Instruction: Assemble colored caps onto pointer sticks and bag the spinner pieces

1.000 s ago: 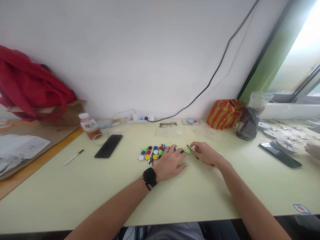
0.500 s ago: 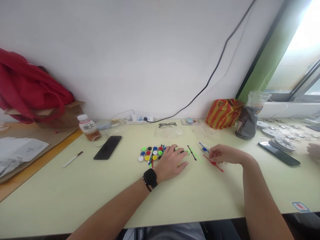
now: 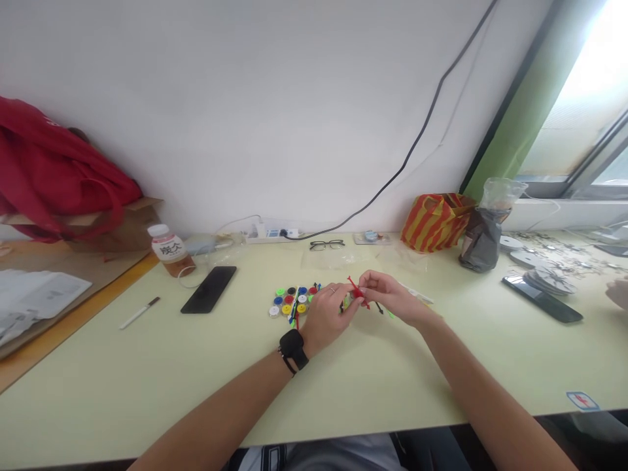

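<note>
My left hand (image 3: 328, 314), with a black watch on the wrist, is raised a little off the pale table (image 3: 245, 386) and pinches a small yellow-green round piece (image 3: 347, 301). My right hand (image 3: 387, 296) meets it and pinches a thin red pointer (image 3: 357, 290), whose tip sticks up between the two hands. Left of my hands lie several small round caps (image 3: 292, 301) in green, blue, red, yellow, black and white, with thin coloured pointers across them. A black pointer (image 3: 378, 307) and a green one lie under my right hand.
A black phone (image 3: 209, 288), a drink bottle (image 3: 169, 250) and a white pen (image 3: 139, 313) lie left. Glasses (image 3: 327, 244) and a power strip (image 3: 273, 233) sit by the wall. Right: a striped bag (image 3: 434, 222), a dark bag (image 3: 483, 243), another phone (image 3: 542, 299), another person's hand (image 3: 619, 291).
My right hand picked the red pointer up off the table at the right and brought it left. My left hand lifted from the table with the round piece to meet it.
</note>
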`<action>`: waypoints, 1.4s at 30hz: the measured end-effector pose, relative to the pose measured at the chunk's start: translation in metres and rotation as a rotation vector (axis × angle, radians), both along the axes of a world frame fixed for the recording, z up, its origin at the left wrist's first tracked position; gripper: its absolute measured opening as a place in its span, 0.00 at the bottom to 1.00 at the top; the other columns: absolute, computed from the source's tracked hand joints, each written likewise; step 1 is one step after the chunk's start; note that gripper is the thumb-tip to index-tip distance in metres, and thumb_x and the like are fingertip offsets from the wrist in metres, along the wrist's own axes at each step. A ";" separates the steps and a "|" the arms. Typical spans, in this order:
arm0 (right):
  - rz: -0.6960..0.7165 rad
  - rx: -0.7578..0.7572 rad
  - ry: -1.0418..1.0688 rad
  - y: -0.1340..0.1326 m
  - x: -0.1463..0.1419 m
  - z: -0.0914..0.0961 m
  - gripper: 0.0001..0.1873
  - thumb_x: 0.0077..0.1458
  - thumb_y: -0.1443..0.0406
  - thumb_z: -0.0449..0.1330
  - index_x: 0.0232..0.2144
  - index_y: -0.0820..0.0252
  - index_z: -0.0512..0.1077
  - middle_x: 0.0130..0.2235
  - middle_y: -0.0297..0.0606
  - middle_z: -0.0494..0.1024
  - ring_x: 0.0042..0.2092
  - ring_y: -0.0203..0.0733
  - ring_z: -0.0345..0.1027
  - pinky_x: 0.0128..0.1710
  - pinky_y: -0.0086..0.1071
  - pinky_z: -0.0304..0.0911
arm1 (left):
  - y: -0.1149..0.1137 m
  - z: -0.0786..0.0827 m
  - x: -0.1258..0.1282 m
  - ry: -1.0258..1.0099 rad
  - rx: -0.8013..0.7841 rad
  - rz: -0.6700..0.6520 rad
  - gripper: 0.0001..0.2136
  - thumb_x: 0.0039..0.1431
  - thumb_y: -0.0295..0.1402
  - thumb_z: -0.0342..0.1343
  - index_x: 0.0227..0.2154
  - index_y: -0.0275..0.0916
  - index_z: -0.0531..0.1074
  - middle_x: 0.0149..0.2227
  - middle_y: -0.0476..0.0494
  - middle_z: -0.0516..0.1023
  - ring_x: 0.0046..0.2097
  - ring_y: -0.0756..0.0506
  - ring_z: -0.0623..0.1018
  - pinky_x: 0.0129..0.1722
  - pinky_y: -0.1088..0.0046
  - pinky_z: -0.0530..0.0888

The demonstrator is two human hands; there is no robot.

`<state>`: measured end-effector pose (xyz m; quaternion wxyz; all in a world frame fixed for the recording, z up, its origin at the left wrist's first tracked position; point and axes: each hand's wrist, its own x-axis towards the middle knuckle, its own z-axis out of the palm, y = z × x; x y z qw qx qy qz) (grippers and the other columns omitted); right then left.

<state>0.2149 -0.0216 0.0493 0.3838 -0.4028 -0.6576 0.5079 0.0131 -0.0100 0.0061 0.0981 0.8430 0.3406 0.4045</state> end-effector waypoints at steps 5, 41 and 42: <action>-0.105 0.057 -0.083 -0.002 -0.008 0.000 0.21 0.59 0.46 0.63 0.35 0.57 0.73 0.37 0.39 0.77 0.37 0.41 0.68 0.40 0.36 0.67 | 0.007 -0.004 -0.002 -0.043 0.016 0.014 0.10 0.74 0.39 0.53 0.43 0.41 0.75 0.43 0.44 0.82 0.46 0.41 0.78 0.46 0.61 0.73; -0.430 0.169 -0.771 0.026 0.050 -0.032 0.08 0.61 0.58 0.57 0.37 0.54 0.73 0.34 0.36 0.83 0.33 0.41 0.74 0.35 0.33 0.63 | 0.005 -0.001 -0.002 0.437 0.124 -0.235 0.11 0.73 0.35 0.54 0.36 0.42 0.79 0.39 0.46 0.82 0.43 0.42 0.74 0.44 0.61 0.67; -0.435 0.176 -0.788 0.026 0.052 -0.031 0.08 0.61 0.59 0.57 0.37 0.54 0.74 0.35 0.36 0.83 0.33 0.41 0.74 0.35 0.33 0.63 | 0.005 -0.001 -0.003 0.448 0.140 -0.222 0.12 0.74 0.35 0.53 0.36 0.42 0.79 0.39 0.45 0.82 0.43 0.42 0.74 0.45 0.60 0.67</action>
